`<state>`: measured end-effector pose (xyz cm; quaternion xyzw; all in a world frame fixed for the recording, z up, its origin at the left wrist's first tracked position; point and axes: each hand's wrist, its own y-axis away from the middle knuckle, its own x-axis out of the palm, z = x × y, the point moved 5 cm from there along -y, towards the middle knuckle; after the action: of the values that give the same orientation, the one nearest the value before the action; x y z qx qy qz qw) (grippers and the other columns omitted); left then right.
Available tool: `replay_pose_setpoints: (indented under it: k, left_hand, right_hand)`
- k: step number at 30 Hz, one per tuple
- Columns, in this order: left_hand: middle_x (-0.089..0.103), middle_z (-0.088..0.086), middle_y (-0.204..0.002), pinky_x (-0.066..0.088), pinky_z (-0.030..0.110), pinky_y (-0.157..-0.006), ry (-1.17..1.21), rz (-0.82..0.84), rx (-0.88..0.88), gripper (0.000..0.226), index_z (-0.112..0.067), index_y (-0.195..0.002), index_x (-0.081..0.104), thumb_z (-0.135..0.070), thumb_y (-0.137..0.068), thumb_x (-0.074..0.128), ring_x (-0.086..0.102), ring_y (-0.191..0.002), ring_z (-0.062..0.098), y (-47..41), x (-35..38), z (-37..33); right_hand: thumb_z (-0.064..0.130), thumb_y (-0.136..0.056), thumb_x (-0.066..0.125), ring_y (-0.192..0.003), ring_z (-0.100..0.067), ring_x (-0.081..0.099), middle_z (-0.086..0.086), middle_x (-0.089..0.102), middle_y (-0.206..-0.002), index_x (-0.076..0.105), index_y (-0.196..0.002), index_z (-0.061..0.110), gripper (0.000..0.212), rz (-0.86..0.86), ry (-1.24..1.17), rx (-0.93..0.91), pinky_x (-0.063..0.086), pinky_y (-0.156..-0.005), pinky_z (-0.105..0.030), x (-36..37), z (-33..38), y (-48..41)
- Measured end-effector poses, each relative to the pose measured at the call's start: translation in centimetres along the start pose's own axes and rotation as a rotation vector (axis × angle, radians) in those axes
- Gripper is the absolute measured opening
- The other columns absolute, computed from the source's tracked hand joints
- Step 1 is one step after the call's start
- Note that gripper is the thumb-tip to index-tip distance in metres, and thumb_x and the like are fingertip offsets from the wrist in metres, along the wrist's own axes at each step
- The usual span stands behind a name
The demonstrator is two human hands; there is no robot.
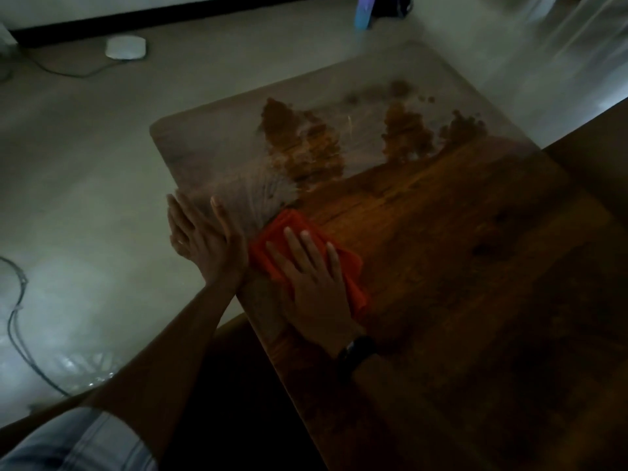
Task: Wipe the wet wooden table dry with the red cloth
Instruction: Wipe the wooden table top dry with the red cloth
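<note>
The wooden table (441, 232) runs from the lower right up to the centre, its far half glazed with water and streaked. The red cloth (282, 229) lies crumpled near the table's left edge. My right hand (312, 283) presses flat on the cloth with straight fingers, a dark watch on its wrist. My left hand (200, 239) rests flat at the table's left edge, right beside the cloth, fingers straight and holding nothing. Dark patches (302, 144) break the wet sheen on the far half.
A grey floor surrounds the table. A white device (125, 46) with a cable lies at the far left, a blue bottle (363, 11) stands at the back, and a cable (20, 300) loops over the floor at the left.
</note>
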<state>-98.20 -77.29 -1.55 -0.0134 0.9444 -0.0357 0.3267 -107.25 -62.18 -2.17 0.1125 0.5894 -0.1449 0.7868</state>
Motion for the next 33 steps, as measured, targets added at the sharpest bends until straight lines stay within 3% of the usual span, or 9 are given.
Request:
replay_pose_setpoints:
  k: [6, 10, 14, 17, 19, 24, 29, 33]
  left_hand:
    - [0.010, 0.009, -0.160, 0.009, 0.044, -0.118, 0.096, 0.116, -0.218, 0.075, -0.012, -0.152, 0.004, -0.059, -0.096, 0.016, 0.012, -0.146, 0.026, -0.5, 1.0, 1.2]
    - [0.014, 0.009, -0.159, 0.011, 0.043, -0.118, 0.126, 0.175, -0.205, 0.078, -0.012, -0.152, 0.003, -0.063, -0.094, 0.015, 0.015, -0.145, 0.026, -0.6, 1.1, 1.2]
    - [0.012, 0.007, -0.160, 0.011, 0.041, -0.119, 0.237, 0.204, -0.231, 0.076, -0.015, -0.152, 0.002, -0.062, -0.095, 0.015, 0.014, -0.146, 0.023, -0.5, 0.8, 0.8]
    - [0.034, 0.004, -0.150, 0.030, 0.047, -0.114, 0.410, 0.230, -0.233, 0.076, -0.019, -0.149, 0.024, -0.068, -0.092, 0.016, 0.037, -0.136, 0.021, -0.9, 0.2, 1.1]
    - [0.050, -0.001, -0.138, 0.043, 0.043, -0.103, 0.554, 0.269, -0.255, 0.077, -0.021, -0.139, 0.042, -0.072, -0.088, 0.013, 0.050, -0.124, 0.015, -1.2, -0.7, 1.4]
    - [0.038, 0.002, -0.151, 0.023, 0.052, -0.114, 0.556, 0.313, -0.373, 0.084, -0.016, -0.144, 0.040, -0.067, -0.091, -0.001, 0.036, -0.137, 0.018, -1.5, -2.7, 2.4]
    - [0.032, 0.004, -0.154, 0.020, 0.054, -0.115, 0.458, 0.352, -0.317, 0.082, -0.017, -0.145, 0.038, -0.064, -0.092, -0.002, 0.032, -0.140, 0.023, -1.2, -3.7, 1.9]
    - [0.042, 0.006, -0.148, 0.028, 0.039, -0.111, 0.444, 0.341, -0.269, 0.089, -0.015, -0.143, 0.042, -0.068, -0.085, 0.001, 0.039, -0.134, 0.017, -1.1, -3.3, 1.4]
  right_hand:
    - [0.048, -0.102, 0.029, -0.151, -0.015, 0.014, 0.009, 0.014, -0.164, 0.021, -0.153, 0.043, 0.052, 0.039, 0.088, -0.039, 0.019, -0.116, -0.051, -1.3, -1.9, 9.0]
    - [0.055, -0.101, 0.020, -0.152, -0.013, 0.006, 0.013, 0.007, -0.164, 0.015, -0.153, 0.047, 0.052, 0.062, 0.080, 0.172, 0.014, -0.120, -0.052, -3.0, -6.9, 5.9]
    - [0.055, -0.099, 0.020, -0.152, -0.020, 0.003, 0.008, 0.006, -0.165, 0.014, -0.153, 0.046, 0.055, 0.052, 0.070, 0.200, 0.004, -0.121, -0.051, -2.0, -5.4, -0.7]
    - [0.054, -0.098, 0.025, -0.152, -0.024, 0.001, 0.002, 0.007, -0.166, 0.016, -0.154, 0.042, 0.059, 0.046, 0.038, 0.116, 0.003, -0.120, -0.056, -0.4, -1.1, -4.3]
    - [0.054, -0.096, 0.032, -0.152, -0.025, 0.001, 0.000, 0.007, -0.166, 0.017, -0.155, 0.039, 0.063, 0.050, 0.031, 0.027, 0.002, -0.120, -0.057, 0.7, 1.9, -4.1]
    - [0.045, -0.100, 0.030, -0.152, -0.022, 0.008, 0.001, 0.013, -0.165, 0.023, -0.154, 0.036, 0.055, 0.007, 0.001, -0.111, 0.007, -0.119, -0.055, 1.9, 6.1, 2.5]
    - [0.046, -0.100, 0.030, -0.152, -0.023, 0.007, 0.001, 0.012, -0.165, 0.022, -0.154, 0.038, 0.056, 0.006, 0.009, -0.096, 0.007, -0.119, -0.056, 2.5, 5.9, 1.1]
    - [0.051, -0.095, 0.028, -0.152, -0.024, 0.005, 0.001, 0.012, -0.165, 0.023, -0.154, 0.038, 0.060, 0.044, -0.003, -0.094, 0.003, -0.120, -0.056, 1.8, 5.5, -4.7]
